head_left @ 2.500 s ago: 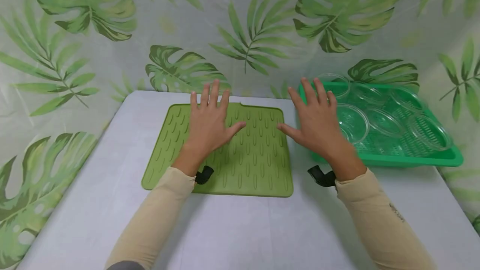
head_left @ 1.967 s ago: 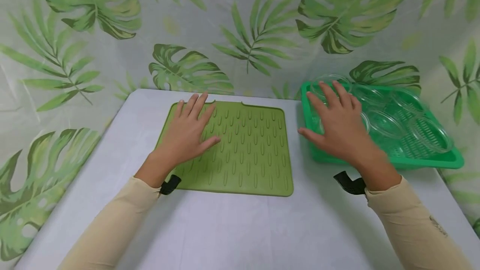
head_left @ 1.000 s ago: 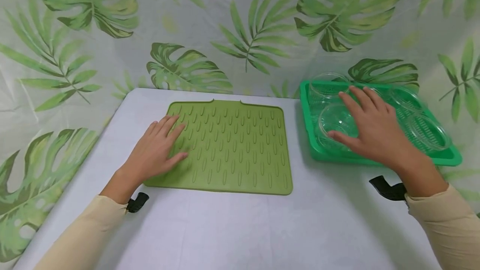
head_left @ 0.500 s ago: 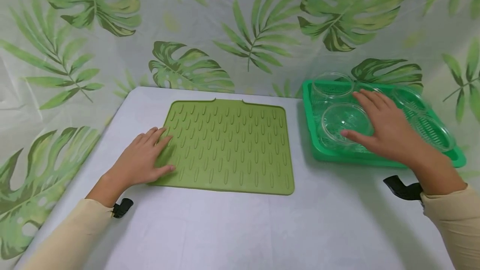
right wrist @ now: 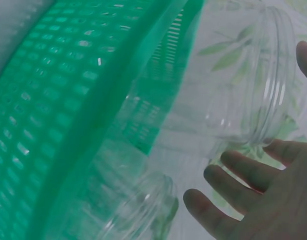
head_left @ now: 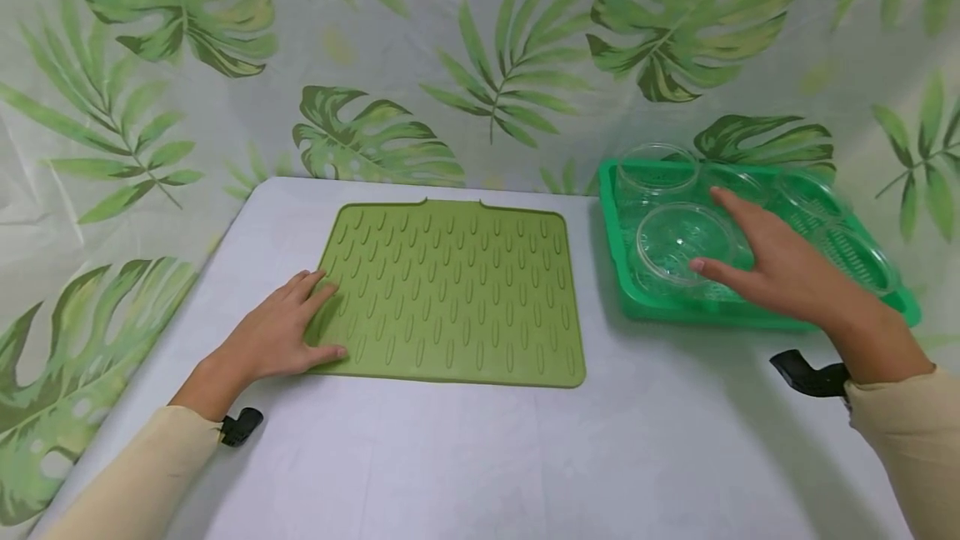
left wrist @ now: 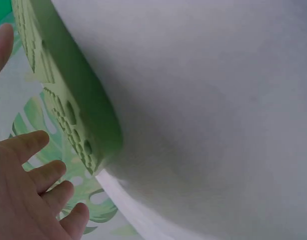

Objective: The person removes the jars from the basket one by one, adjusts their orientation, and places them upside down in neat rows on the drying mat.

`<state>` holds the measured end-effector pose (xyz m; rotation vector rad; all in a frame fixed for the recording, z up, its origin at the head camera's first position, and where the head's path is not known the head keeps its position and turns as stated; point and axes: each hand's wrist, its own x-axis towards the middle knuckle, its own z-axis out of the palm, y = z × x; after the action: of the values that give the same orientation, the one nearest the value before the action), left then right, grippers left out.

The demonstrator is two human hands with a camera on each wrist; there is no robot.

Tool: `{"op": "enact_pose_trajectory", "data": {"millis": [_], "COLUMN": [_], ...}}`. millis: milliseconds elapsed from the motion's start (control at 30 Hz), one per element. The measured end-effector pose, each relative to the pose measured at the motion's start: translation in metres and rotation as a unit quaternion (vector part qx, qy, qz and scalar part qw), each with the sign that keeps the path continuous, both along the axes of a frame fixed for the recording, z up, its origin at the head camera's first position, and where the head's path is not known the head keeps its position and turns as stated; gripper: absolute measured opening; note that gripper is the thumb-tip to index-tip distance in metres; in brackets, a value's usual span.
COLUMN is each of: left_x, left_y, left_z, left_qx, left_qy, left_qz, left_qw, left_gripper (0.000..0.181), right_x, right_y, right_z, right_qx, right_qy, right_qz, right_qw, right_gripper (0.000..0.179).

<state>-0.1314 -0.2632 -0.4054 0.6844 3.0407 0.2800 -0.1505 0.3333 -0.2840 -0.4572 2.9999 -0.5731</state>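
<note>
My left hand is at the left edge of a green ridged silicone mat, thumb and fingers spread and straight. In the left wrist view the mat shows edge-on beside the fingers. My right hand hovers over a green plastic basket, fingers extended and holding nothing. Its thumb overlaps the rim of a clear round jar in the head view. In the right wrist view the fingers spread near the mouth of a clear jar, with a second jar below.
Several clear round containers stand in the basket, including one at its back left corner. A white cloth covers the table. Behind it hangs a leaf-patterned sheet.
Both hands have moved apart: the left from over the mat to its left edge, the right from the basket's left side to above the jars. The mat and basket have stayed put.
</note>
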Motion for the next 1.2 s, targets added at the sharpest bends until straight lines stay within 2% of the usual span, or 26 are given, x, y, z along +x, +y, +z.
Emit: {"op": "enact_pose_trajectory", "data": {"millis": [167, 333, 500, 733, 1200], "left_x": [0.002, 0.004, 0.004, 0.005, 0.006], "left_y": [0.000, 0.002, 0.002, 0.002, 0.005], "left_z": [-0.001, -0.008, -0.013, -0.011, -0.006], "left_qx": [0.026, 0.054, 0.066, 0.062, 0.058], "left_qy": [-0.045, -0.086, -0.095, -0.095, -0.110], "left_qz": [0.004, 0.002, 0.006, 0.010, 0.020], "left_qw": [0.9986, 0.9948, 0.9933, 0.9935, 0.9920], "left_gripper": [0.092, 0.090, 0.093, 0.102, 0.103], "right_x": [-0.002, -0.001, -0.001, -0.003, -0.008], "right_y": [0.002, 0.000, -0.004, -0.003, 0.001], "right_z": [-0.001, -0.004, -0.010, -0.024, -0.035], "right_qx": [-0.012, -0.014, -0.040, -0.093, -0.142], "right_qy": [-0.023, -0.042, -0.037, -0.033, -0.028], "right_qz": [-0.010, -0.022, -0.010, 0.023, 0.014], "right_qw": [0.9996, 0.9988, 0.9985, 0.9949, 0.9894], "right_gripper": [0.101, 0.114, 0.125, 0.122, 0.117]}}
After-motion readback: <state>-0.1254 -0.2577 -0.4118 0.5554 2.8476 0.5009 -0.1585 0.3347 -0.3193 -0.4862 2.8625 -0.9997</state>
